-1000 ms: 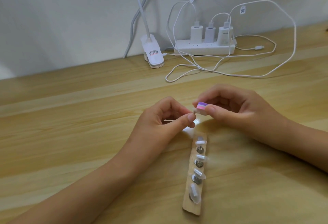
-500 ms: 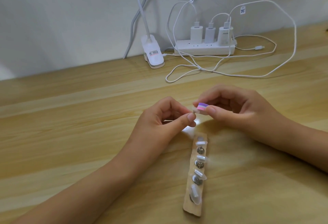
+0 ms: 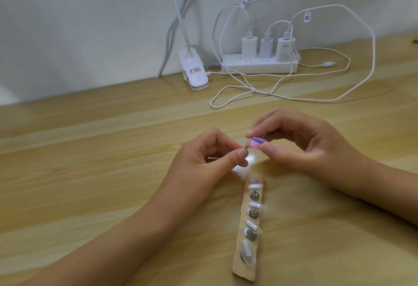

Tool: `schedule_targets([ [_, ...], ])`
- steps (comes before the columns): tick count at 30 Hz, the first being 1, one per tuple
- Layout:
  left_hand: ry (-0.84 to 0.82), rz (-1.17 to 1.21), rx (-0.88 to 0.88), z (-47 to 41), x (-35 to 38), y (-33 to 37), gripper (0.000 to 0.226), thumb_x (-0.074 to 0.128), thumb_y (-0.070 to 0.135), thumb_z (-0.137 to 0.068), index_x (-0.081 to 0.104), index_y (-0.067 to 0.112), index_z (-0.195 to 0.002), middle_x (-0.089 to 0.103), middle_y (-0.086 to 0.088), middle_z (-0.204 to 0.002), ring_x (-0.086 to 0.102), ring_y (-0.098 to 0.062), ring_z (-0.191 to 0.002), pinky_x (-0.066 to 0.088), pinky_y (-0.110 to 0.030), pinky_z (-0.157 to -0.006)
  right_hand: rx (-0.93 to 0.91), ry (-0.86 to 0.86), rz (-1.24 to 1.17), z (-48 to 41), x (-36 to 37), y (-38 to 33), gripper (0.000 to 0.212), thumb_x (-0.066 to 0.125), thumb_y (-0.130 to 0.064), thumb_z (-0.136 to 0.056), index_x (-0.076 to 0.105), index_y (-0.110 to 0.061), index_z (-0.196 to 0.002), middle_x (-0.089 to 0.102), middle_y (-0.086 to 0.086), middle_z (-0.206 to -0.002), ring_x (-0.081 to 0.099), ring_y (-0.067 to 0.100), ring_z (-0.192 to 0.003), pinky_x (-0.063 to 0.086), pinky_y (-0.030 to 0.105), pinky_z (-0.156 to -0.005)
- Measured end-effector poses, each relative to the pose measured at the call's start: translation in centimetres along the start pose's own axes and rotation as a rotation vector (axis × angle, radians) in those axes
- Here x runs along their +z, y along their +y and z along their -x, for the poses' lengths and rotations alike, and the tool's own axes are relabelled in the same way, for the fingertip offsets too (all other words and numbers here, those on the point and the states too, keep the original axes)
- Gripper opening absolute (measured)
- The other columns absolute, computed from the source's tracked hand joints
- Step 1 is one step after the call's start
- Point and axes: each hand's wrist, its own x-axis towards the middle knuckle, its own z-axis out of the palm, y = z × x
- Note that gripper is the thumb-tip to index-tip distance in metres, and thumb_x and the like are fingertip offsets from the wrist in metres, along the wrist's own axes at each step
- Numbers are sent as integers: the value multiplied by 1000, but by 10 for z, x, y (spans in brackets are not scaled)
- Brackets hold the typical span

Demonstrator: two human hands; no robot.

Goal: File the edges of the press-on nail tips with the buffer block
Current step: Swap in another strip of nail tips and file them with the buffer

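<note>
left hand point(image 3: 217, 156) pinches a small clear press-on nail tip point(image 3: 245, 147) above the wooden surface point(image 3: 90, 172) | right hand point(image 3: 300, 143) grips the purple-pink-white buffer block point(image 3: 257, 142) against its edge | risk: light pinch, tip could flick out

Wooden table point(image 3: 90, 172), nail-tip holder point(image 3: 245, 273), power strip point(image 3: 255, 67), lamp clip point(image 3: 195, 75)

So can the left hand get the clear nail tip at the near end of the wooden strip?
Probably yes: nothing lies between the left hand and that clear plastic nail tip on the long wooden strip, but its fingers pinch another small tip.
</note>
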Motion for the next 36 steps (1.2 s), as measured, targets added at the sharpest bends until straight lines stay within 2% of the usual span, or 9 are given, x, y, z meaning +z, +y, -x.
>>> schedule_targets([
  [5, 8, 19, 6, 0, 1, 1, 22, 71, 36, -75, 66, 15, -81, 76, 2, -79, 67, -3, -74, 46, -13, -69, 24, -24, -29, 0, -1, 0, 20, 69, -27, -84, 69, -12, -97, 67, 3, -99, 66, 22, -98, 53, 27, -90],
  [9, 26, 26, 5, 0, 1, 3, 26, 70, 36, -75, 65, 12, -84, 75, 0, -80, 67, -6, -76, 47, -21, -73, 132, -9, -179, 0, -1, -2, 19, 75, -33, -81, 72, -17, -91, 74, 2, -98, 70, 19, -96, 55, 29, -87],
  [12, 31, 33, -2, 0, 1, 3, 26, 70, 36, -75, 65, 12, -83, 75, 0, -80, 67, -6, -76, 48, -24, -75, 41, 5, -100, 1, 0, -4, 19, 68, -28, -83, 70, -15, -97, 70, 3, -101, 68, 19, -97, 53, 24, -87],
  [15, 36, 25, -4, 0, 1, 3, 24, 70, 37, -76, 65, 14, -82, 75, 1, -80, 67, -6, -77, 47, -28, -77, 49, 1, 7, -2, -1, 1, 15, 73, -23, -86, 70, -14, -98, 67, 1, -100, 66, 18, -98, 53, 28, -90],
  [19, 25, 37, -9, -1, 1, 2, 20, 70, 38, -75, 68, 21, -85, 75, 2, -79, 67, -5, -78, 47, -23, -76, -85, 60, 94, -3, 0, 4, 28, 72, -19, -83, 63, -12, -109, 61, 5, -106, 62, 18, -103, 50, 27, -93],
  [23, 8, 42, -24, -2, -1, 1, 18, 73, 35, -80, 72, 22, -91, 75, 2, -82, 68, -6, -82, 48, -19, -78, -243, 86, 158, -1, -1, 2, 26, 66, -17, -84, 57, -10, -107, 58, 8, -110, 60, 26, -107, 48, 32, -94],
  [26, -15, 3, -12, -2, 0, 1, 6, 74, 29, -82, 73, 24, -85, 75, 1, -88, 69, -8, -84, 49, -17, -77, -300, 77, 220, -3, 0, 0, 31, 68, -15, -82, 52, -15, -109, 55, 7, -115, 58, 24, -112, 46, 31, -97],
  [32, 15, -39, -10, -1, 3, 2, 10, 72, 34, -77, 69, 24, -77, 66, -10, -94, 61, -37, -80, 48, -38, -76, -453, 6, 521, 2, 1, -1, 11, 68, -16, -87, 68, -6, -92, 57, 9, -112, 58, 14, -106, 42, 25, -95],
  [36, 29, 9, -20, -1, 2, 2, 10, 73, 10, -86, 70, 12, -76, 72, -1, -94, 68, -6, -86, 50, -16, -74, -391, 36, 505, 0, -1, 1, 14, 67, -17, -87, 69, -4, -91, 58, 10, -110, 58, 14, -104, 43, 25, -93],
])
